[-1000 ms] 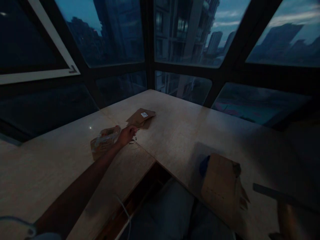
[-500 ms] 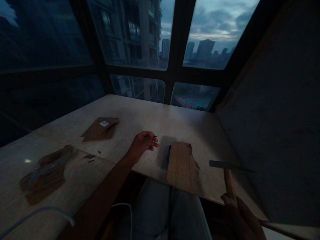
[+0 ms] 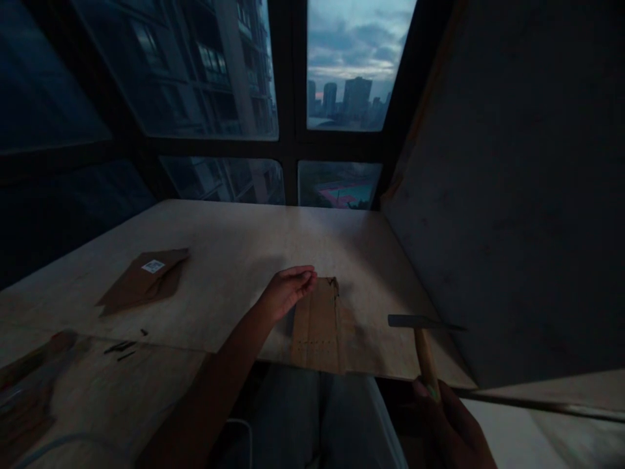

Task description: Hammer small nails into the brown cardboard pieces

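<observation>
In the head view my left hand (image 3: 289, 292) hovers over the upper left part of a brown cardboard piece (image 3: 316, 319), thumb and fingers pinched together. The thin dark nail seen in them half a second ago is too small to make out now. Rows of small holes run across the cardboard near the table's front edge. My right hand (image 3: 452, 417) grips a hammer (image 3: 426, 358) by its wooden handle at the lower right, the metal head up and apart from the cardboard. Several dark nails (image 3: 122, 348) lie loose on the table at the left.
The pale wooden table (image 3: 234, 228) reaches back to the windows. Folded brown cardboard (image 3: 146, 277) with a white label lies at the left. A clear plastic bag (image 3: 29, 384) is at the lower left, near a pale cable (image 3: 63, 440). A dark panel (image 3: 512, 228) bounds the right side.
My left hand has moved right, over the cardboard, and its fingers have drawn together. The hammer stays raised in my right hand. The view has turned to the right.
</observation>
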Demonstrator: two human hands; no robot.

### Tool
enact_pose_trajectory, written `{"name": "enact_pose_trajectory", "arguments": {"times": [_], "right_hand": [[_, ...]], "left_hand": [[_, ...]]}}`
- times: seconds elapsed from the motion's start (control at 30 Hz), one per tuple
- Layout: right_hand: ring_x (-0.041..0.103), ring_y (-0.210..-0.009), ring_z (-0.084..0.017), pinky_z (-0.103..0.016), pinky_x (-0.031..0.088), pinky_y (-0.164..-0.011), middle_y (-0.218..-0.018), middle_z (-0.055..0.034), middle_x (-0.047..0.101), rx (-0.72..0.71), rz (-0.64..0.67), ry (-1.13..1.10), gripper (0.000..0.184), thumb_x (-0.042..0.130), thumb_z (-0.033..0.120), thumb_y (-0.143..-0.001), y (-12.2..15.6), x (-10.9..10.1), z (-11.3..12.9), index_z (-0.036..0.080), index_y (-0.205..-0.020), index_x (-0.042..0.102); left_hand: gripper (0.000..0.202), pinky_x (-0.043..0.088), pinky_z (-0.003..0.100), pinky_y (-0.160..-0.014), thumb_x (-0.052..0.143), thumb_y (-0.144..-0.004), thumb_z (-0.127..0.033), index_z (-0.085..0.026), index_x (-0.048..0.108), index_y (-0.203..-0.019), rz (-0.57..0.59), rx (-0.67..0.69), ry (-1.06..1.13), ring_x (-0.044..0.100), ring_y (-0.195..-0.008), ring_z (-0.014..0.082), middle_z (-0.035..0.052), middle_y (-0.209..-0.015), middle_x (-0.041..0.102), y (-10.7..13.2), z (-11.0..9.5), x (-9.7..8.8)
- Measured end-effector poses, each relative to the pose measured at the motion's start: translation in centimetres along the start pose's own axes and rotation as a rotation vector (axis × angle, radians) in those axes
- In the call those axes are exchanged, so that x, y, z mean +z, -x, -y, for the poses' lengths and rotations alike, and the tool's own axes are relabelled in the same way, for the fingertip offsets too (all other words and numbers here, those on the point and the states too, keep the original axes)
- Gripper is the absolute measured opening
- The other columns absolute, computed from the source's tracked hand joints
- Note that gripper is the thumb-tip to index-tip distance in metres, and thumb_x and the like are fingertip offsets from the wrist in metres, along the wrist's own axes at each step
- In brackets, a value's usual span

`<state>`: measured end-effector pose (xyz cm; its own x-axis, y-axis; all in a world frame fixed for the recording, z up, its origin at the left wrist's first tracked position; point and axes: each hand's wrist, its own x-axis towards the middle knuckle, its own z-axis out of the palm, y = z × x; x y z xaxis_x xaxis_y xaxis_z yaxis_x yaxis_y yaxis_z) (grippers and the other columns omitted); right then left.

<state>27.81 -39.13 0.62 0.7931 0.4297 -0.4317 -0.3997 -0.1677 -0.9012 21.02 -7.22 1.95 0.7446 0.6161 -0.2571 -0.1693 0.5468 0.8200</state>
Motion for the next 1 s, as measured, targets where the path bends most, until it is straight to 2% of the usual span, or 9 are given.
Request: {"name": "enact_pose_trajectory", "arguments": {"times": [0.13,0.23,0.3,0.4,0.7,0.83,1.0], "right_hand": [[0.067,-0.073,-0.021,-0.024,0.052,-0.059,-0.073,0.0004,0.067,-0.055,-0.062,0.074,0.053,0.074,0.067,-0.073,-0.4,-0.2,-0.8,0.024,-0.104,0.067],[0.069,-0.075,-0.024,-0.028,0.055,-0.061,-0.081,-0.0037,0.071,-0.097,-0.076,0.138,0.055,0.07,0.069,-0.074,-0.7,-0.3,-1.1,0.023,-0.104,0.068],[0.069,-0.074,-0.024,-0.029,0.055,-0.06,-0.082,-0.0048,0.072,-0.103,-0.084,0.153,0.054,0.07,0.069,-0.074,-0.9,-0.2,-1.2,0.023,-0.102,0.069],[0.069,-0.071,-0.024,-0.029,0.055,-0.058,-0.078,-0.0046,0.072,-0.1,-0.091,0.143,0.053,0.071,0.069,-0.072,-1.4,0.2,-1.4,0.022,-0.098,0.07],[0.066,-0.07,-0.021,-0.028,0.053,-0.059,-0.077,-0.0021,0.069,-0.042,-0.085,0.194,0.054,0.07,0.07,-0.073,-2.7,0.9,-2.4,0.024,-0.101,0.069],[0.062,-0.063,-0.019,-0.027,0.05,-0.054,-0.069,0.0007,0.064,-0.013,-0.091,0.231,0.055,0.069,0.071,-0.074,-3.0,1.2,-2.2,0.023,-0.101,0.068],[0.063,-0.068,-0.02,-0.026,0.05,-0.058,-0.072,-0.0003,0.065,-0.017,-0.079,0.251,0.055,0.066,0.071,-0.078,-3.2,1.6,-1.6,0.022,-0.103,0.066]], "left_hand": [[0.03,0.058,0.031,-0.082,0.085,-0.07,-0.015,-0.009,0.07,-0.095,0.006,0.097,-0.143,0.073,-0.08,0.0166,0.0081,-0.085,0.073,-0.6,0.0,0.9],[0.039,0.06,0.036,-0.082,0.087,-0.067,-0.025,-0.012,0.068,-0.099,-0.021,0.231,-0.28,0.075,-0.082,0.0201,0.0045,-0.085,0.07,-1.4,0.2,1.4],[0.043,0.06,0.036,-0.078,0.088,-0.064,-0.028,-0.014,0.069,-0.101,-0.038,0.311,-0.409,0.074,-0.079,0.0206,0.0029,-0.082,0.07,-2.1,0.3,1.4],[0.039,0.058,0.034,-0.077,0.085,-0.064,-0.029,-0.016,0.073,-0.098,-0.044,0.404,-0.614,0.074,-0.078,0.0209,0.0036,-0.079,0.074,-3.2,0.6,1.1],[0.024,0.058,0.036,-0.092,0.07,-0.079,-0.025,-0.018,0.074,-0.101,0.132,0.411,-0.751,0.075,-0.095,0.0221,0.0081,-0.097,0.08,-3.9,2.2,0.2],[0.024,0.057,0.036,-0.095,0.063,-0.085,-0.021,-0.017,0.074,-0.106,0.16,0.433,-0.893,0.075,-0.099,0.0215,0.0079,-0.102,0.08,-3.9,2.4,-0.1],[0.025,0.056,0.036,-0.094,0.058,-0.089,-0.017,-0.021,0.076,-0.107,0.179,0.494,-1.075,0.074,-0.1,0.022,0.0065,-0.106,0.079,-3.9,2.3,0.0]]}}
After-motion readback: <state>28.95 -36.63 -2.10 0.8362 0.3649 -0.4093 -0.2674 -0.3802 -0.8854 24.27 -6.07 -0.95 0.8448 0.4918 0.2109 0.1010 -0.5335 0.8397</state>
